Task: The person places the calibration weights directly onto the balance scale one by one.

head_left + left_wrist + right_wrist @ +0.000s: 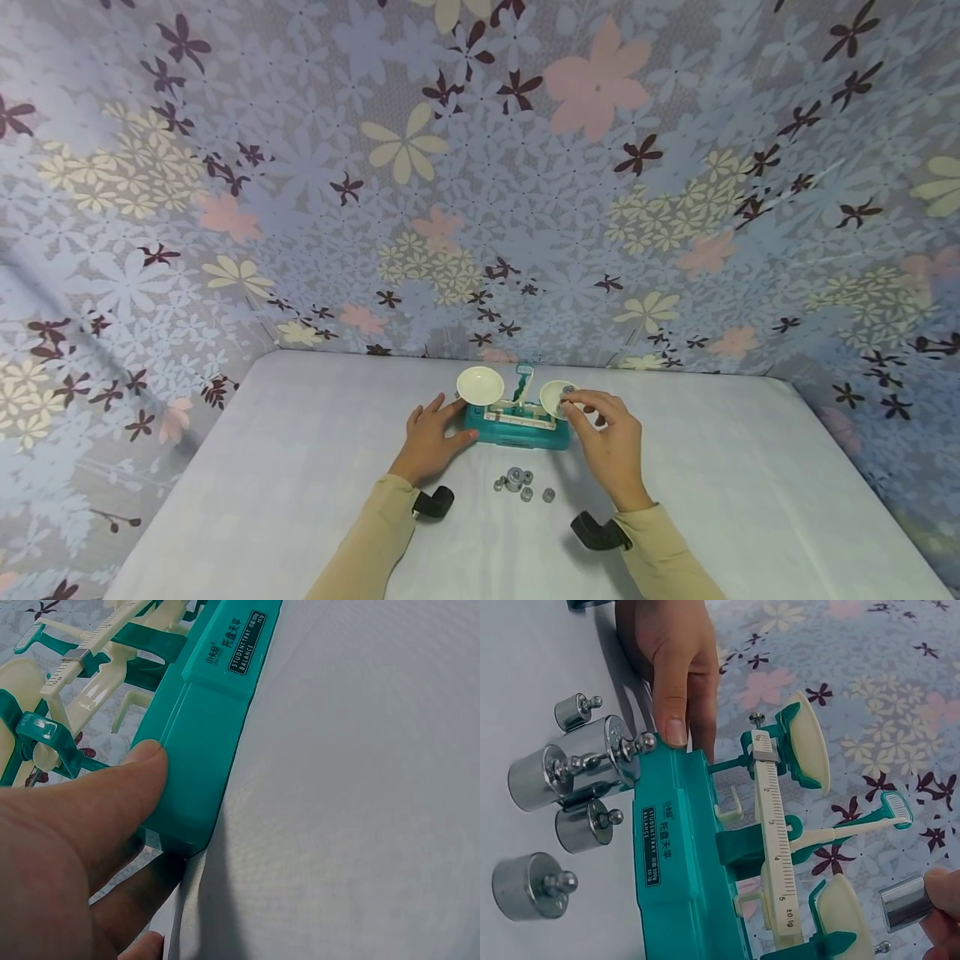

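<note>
Two black wrist mounts (597,533) are sitting nearest on the white surface (300,467), and beyond the loose metal weights (516,481) the left hand (429,437) is bracing the teal balance scale (517,425), near the far edge, with relaxed fingers while the right hand (611,446) is pinching a small weight (904,902) just over its right pan (556,396).

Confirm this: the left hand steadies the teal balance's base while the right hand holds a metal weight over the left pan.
Not quite. The right hand holds the metal weight at the right pan, not the left pan, as the head view shows. The left hand does steady the balance's base.
</note>
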Tool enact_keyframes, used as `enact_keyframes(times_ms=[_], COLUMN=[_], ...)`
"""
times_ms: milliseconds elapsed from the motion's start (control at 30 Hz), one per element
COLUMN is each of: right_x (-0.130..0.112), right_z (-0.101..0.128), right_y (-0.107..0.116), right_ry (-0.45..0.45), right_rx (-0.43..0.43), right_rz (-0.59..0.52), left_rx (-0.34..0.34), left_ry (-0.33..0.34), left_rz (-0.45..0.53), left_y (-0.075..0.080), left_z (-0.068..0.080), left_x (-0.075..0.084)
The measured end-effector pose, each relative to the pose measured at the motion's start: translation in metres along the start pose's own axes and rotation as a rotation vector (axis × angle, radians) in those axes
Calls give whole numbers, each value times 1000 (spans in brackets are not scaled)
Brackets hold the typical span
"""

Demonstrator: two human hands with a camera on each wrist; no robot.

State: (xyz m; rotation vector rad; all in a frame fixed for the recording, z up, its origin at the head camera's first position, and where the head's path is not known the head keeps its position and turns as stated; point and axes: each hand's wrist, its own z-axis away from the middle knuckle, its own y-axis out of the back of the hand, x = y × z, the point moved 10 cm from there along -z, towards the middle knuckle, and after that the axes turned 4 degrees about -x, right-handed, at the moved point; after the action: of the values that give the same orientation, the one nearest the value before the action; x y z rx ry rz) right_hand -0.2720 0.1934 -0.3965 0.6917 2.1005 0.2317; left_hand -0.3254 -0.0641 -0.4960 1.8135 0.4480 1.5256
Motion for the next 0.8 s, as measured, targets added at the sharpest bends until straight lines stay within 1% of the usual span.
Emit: enact_keyframes(times_ms=[233, 500, 800], right_x=[5, 2, 9], right_z=[0, 0, 1], right_y=[-1, -1, -2], right_ry=[-6, 40, 25], right_rx=[5, 17, 12], right_rz=[5, 28, 44], left_rx=[2, -4, -5], left_ry=[-11, -5, 5], left_rz=[-3, -8, -8], left_y=[0, 0, 0], left_z=[-1, -1, -1], left_x=[-1, 0, 0])
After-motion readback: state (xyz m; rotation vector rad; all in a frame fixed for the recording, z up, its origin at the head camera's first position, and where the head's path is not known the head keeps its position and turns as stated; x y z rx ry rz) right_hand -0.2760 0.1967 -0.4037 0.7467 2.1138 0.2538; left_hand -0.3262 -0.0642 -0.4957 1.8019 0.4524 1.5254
